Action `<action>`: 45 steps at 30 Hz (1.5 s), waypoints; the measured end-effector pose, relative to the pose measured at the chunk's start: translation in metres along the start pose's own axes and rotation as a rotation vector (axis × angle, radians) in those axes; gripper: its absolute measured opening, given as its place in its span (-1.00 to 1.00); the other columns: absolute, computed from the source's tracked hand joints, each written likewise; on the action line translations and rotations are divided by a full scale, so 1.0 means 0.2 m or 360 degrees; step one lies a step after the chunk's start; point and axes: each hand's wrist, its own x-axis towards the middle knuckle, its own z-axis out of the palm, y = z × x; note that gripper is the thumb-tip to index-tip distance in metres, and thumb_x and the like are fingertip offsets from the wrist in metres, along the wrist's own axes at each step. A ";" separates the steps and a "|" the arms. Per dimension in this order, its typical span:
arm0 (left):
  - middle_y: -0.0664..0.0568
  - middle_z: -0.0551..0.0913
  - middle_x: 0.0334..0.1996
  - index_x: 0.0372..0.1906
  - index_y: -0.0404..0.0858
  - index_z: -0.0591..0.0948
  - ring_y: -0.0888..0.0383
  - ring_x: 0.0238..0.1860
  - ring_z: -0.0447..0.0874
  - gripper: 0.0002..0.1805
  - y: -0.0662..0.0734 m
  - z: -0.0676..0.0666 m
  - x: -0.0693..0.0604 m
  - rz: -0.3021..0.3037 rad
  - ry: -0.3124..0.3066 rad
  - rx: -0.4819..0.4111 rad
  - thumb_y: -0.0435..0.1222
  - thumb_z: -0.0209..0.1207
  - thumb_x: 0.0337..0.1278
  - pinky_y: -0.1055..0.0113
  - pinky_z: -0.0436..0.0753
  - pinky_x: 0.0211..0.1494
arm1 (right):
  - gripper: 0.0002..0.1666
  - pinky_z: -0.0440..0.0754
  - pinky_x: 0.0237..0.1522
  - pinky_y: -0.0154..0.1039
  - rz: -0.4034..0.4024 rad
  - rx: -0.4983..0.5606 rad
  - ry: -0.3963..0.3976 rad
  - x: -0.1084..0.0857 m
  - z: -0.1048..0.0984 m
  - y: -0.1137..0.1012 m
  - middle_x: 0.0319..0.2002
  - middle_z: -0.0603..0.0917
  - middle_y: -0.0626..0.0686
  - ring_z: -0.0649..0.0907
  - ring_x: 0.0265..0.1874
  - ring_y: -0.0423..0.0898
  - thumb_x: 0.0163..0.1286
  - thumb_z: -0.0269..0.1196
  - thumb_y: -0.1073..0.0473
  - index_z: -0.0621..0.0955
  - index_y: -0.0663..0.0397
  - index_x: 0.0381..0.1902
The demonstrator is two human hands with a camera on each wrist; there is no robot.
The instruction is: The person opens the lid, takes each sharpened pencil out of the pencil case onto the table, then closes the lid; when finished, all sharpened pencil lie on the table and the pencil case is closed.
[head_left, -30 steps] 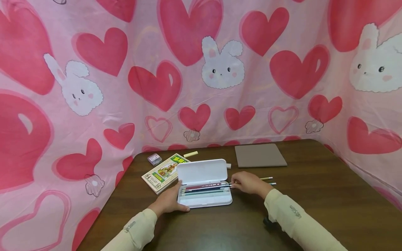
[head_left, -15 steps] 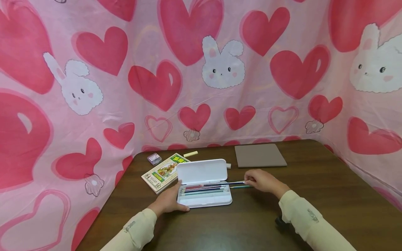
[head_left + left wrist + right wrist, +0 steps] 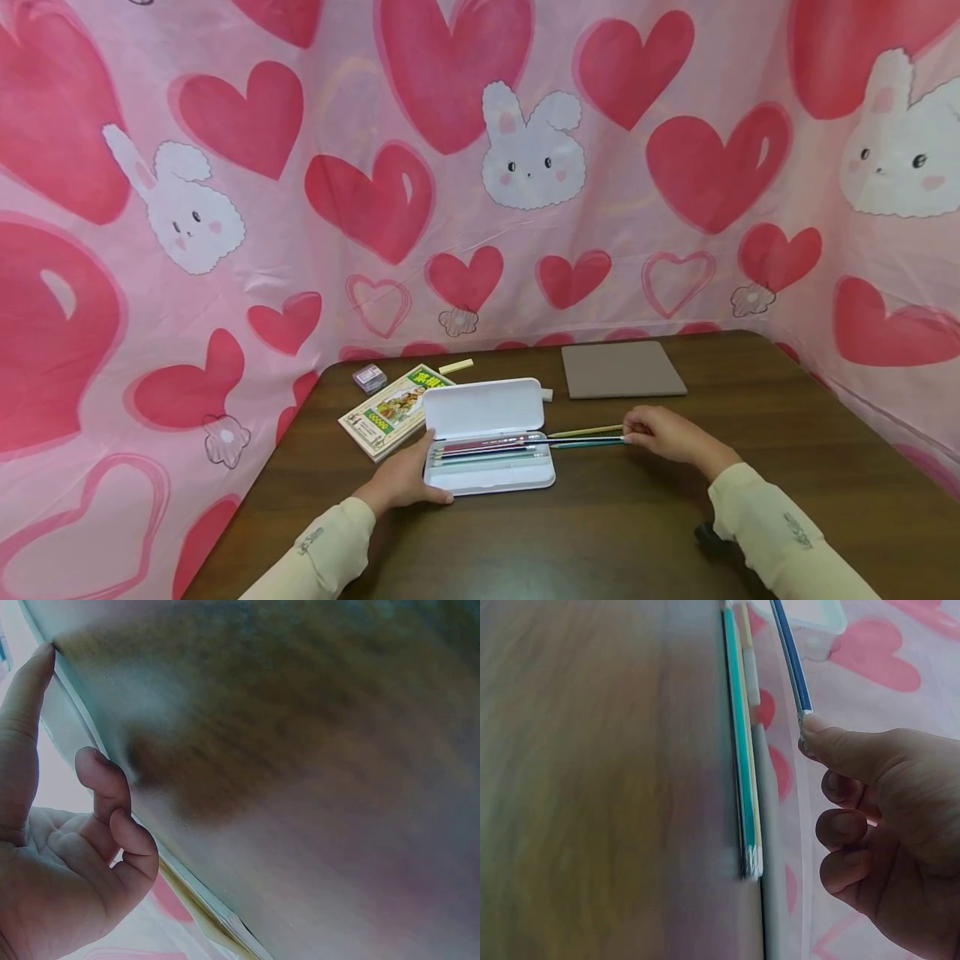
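Note:
A white pencil case [image 3: 483, 410] lies with its lid raised, with several pencils [image 3: 487, 456] inside. My left hand [image 3: 401, 479] holds its left end, the thumb by the front corner and the fingers toward the back; in the left wrist view the thumb tip touches an edge. To the right of the case, my right hand [image 3: 667, 435] pinches the end of a dark blue pencil [image 3: 793, 660] between thumb and finger. A green pencil [image 3: 739, 720] and a yellow pencil [image 3: 588, 431] lie on the table beside the case.
Behind the case at left are a book [image 3: 397, 408], a small purple box [image 3: 370, 379] and a pale yellow strip [image 3: 456, 367]. A grey flat rectangle [image 3: 622, 369] lies at the back right of the brown table [image 3: 517, 550]. A small white block [image 3: 547, 395] sits by the lid.
My right hand has moved right, away from the case, drawing the dark blue pencil along. The green and yellow pencils show more beside the case. My left hand stays in place.

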 end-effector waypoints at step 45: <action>-0.21 0.28 0.32 0.42 -0.28 0.05 -0.12 0.23 0.35 0.28 0.02 -0.01 -0.01 -0.0023 0.0005 -0.0006 0.20 0.41 -0.44 -0.10 0.30 0.27 | -0.88 0.32 -0.49 -0.42 0.0007 0.0083 -0.0121 -0.22 -0.08 0.18 -0.53 0.46 -0.26 0.33 -0.51 -0.45 0.21 0.26 0.19 0.53 0.00 -0.49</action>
